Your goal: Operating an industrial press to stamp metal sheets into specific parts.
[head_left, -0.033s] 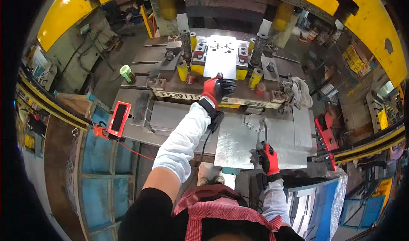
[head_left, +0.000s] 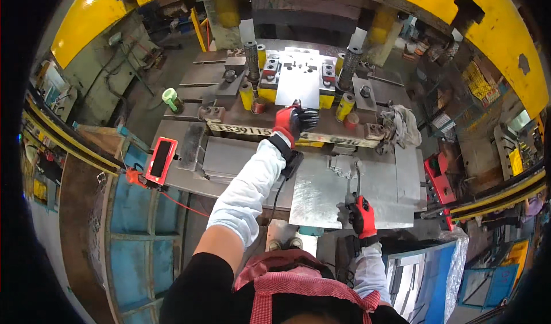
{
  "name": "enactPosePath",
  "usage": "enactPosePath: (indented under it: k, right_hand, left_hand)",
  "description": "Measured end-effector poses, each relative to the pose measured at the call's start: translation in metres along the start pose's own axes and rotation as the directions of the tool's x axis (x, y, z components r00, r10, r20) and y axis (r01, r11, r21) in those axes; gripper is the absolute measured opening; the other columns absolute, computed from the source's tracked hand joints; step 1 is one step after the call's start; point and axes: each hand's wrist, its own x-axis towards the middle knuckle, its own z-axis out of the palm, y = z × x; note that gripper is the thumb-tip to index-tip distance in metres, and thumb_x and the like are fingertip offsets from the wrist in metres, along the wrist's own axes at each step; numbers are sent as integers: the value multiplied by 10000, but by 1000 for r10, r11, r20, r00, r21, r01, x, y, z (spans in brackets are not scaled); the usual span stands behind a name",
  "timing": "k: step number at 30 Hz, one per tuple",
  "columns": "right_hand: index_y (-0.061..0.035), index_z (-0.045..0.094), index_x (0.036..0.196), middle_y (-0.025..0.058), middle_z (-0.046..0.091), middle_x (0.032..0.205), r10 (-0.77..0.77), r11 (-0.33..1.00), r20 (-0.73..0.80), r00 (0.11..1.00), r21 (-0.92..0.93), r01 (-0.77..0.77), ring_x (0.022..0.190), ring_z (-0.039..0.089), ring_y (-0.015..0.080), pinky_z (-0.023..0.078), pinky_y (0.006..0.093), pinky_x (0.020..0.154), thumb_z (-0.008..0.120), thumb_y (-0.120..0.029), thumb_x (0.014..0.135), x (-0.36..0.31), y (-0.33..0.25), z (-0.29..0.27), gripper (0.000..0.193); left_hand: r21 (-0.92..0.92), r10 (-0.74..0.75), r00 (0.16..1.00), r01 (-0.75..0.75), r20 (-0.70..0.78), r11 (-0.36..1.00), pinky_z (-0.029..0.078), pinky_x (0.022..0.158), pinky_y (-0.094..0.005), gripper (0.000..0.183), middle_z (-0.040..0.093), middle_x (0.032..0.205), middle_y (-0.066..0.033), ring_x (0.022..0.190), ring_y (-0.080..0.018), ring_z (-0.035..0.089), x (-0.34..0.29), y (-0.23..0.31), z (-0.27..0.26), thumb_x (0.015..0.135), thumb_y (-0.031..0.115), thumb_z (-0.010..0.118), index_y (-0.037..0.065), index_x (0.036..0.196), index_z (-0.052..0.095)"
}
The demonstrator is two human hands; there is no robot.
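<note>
My left hand (head_left: 295, 123), in a red and black glove, is at the near edge of a bright metal sheet (head_left: 298, 90). Its thumb lies along that edge and the hand looks closed on it; the undersides of the fingers are hidden. The sheet rests on the press die (head_left: 329, 73), with dark holes showing near its far end. My right hand (head_left: 363, 216), gloved alike, is wrapped round a thin curved-handled tool (head_left: 359, 178). The tool's far end meets a small grey piece (head_left: 342, 164) on a wide flat metal sheet (head_left: 321, 200); its exact kind I cannot tell.
Two dark guide posts (head_left: 251, 60) flank the die, beside yellow cylinders (head_left: 345, 107). A grey rag (head_left: 402, 123) lies at the right. Stacked metal sheets (head_left: 229, 157) lie left of centre, near a red-framed device (head_left: 161, 160). A green-lidded container (head_left: 171, 99) stands farther left. The yellow press frame (head_left: 499, 43) arches overhead.
The metal sheet on the die has shifted slightly toward me, and the dark holes near its far end look different. Both hands stay almost where they were.
</note>
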Motion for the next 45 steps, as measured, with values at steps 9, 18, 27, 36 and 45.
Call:
enactPosePath:
  k: [9, 18, 27, 36, 45]
  right_hand:
    - [-117, 446, 1234, 59, 591, 739, 35, 989, -70, 997, 145, -25, 394, 401, 71, 340, 225, 359, 505, -242, 891, -11, 6, -10, 370]
    - [-54, 390, 1284, 101, 611, 777, -26, 973, -64, 998, 225, 40, 434, 482, 107, 411, 246, 404, 509, -96, 824, -34, -1, -17, 476]
    - [-61, 469, 1018, 72, 548, 694, -125, 983, -208, 970, 104, 149, 471, 500, 130, 431, 266, 425, 528, -205, 861, -3, 97, -77, 222]
    - [-142, 401, 869, 97, 548, 684, 43, 897, -236, 971, 438, 67, 478, 529, 216, 461, 358, 432, 547, -218, 838, -2, 71, -44, 167]
    - [-148, 413, 873, 92, 545, 682, -73, 911, -242, 968, 380, 164, 496, 522, 221, 461, 364, 471, 539, -222, 827, 0, 81, -49, 153]
  left_hand:
    - [-128, -14, 996, 26, 93, 991, 519, 737, -404, 593, 627, 911, -213, 783, -315, 628, 53, 15, -6, 925, 446, 287, -84, 1023, 535]
    - [-40, 57, 992, -62, -110, 997, 542, 676, -387, 468, 625, 897, -207, 749, -305, 634, 77, 30, 6, 922, 376, 351, -45, 986, 544]
    - [694, 439, 888, -233, -133, 681, 462, 638, -261, 358, 624, 886, -60, 735, -134, 593, -82, -18, -54, 834, 309, 603, 15, 1038, 581]
    - [859, 564, 821, 350, -89, -375, 307, 977, -470, 647, 338, 1366, -119, 1243, -319, 325, -309, -57, -172, 757, 227, 622, 167, 1338, 344]
    - [809, 393, 914, 306, -102, -501, 178, 1031, -528, 774, 166, 1452, -104, 1335, -358, 116, -311, -46, -181, 731, 194, 580, 222, 1402, 194]
